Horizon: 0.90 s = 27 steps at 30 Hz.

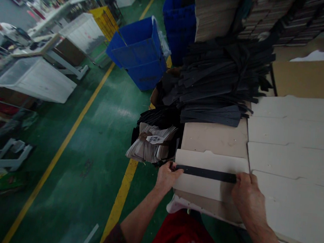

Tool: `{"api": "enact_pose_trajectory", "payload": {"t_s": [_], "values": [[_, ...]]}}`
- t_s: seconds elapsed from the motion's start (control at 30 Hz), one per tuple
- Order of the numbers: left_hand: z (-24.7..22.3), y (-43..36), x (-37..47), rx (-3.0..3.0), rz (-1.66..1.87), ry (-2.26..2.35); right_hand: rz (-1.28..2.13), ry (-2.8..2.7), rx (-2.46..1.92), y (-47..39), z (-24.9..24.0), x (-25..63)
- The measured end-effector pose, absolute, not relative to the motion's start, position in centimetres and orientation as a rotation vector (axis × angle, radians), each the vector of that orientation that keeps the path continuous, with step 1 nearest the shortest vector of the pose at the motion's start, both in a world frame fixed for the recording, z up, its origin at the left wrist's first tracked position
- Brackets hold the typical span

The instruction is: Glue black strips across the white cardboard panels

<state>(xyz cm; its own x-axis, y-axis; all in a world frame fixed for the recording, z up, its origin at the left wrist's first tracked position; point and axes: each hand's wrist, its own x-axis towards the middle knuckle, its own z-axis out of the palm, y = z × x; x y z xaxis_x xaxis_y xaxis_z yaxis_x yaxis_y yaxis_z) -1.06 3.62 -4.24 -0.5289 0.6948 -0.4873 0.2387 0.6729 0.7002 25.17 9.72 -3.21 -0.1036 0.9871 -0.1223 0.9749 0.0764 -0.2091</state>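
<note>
A narrow black strip (207, 173) is stretched level across a pale cardboard-like panel (198, 189). Its left end is pinched in my left hand (166, 178), at the panel's left edge. My right hand (249, 197) grips the other end, close to the seam on the right. Fingers of both hands are closed, and the right fingertips are partly hidden. Just beyond the panel lies bare tan board (214, 138). Farther back, a heap of loose dark strips (213, 80) covers the work surface.
More pale panels (294, 159) lie overlapping to the right. A tied bundle of light pieces (151, 145) is left of the table. Blue bins (141, 51) stand on the green floor (98, 131) beyond it. A person (9, 34) is at the far left benches.
</note>
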Motion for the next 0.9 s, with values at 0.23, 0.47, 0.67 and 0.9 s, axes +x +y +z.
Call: {"api": "enact_pose_trajectory", "payload": {"t_s": [0.23, 0.47, 0.67, 0.9], "values": [[-4.3, 3.7, -1.3, 0.824, 0.626, 2.124, 0.336, -2.327, -2.070, 9.8, -3.2, 25.1], [-1.7, 4.2, -0.4, 1.079, 0.523, 2.262, 0.368, -2.338, -2.111, 10.0, -2.7, 24.7], [-0.6, 4.1, 1.2, 1.571, 0.133, 2.010, 0.502, -2.275, -2.147, 10.5, -2.3, 24.8], [0.0, 4.7, 1.7, 1.646, 0.082, 1.995, 0.670, -2.238, -2.144, 11.3, -1.7, 24.8]]}}
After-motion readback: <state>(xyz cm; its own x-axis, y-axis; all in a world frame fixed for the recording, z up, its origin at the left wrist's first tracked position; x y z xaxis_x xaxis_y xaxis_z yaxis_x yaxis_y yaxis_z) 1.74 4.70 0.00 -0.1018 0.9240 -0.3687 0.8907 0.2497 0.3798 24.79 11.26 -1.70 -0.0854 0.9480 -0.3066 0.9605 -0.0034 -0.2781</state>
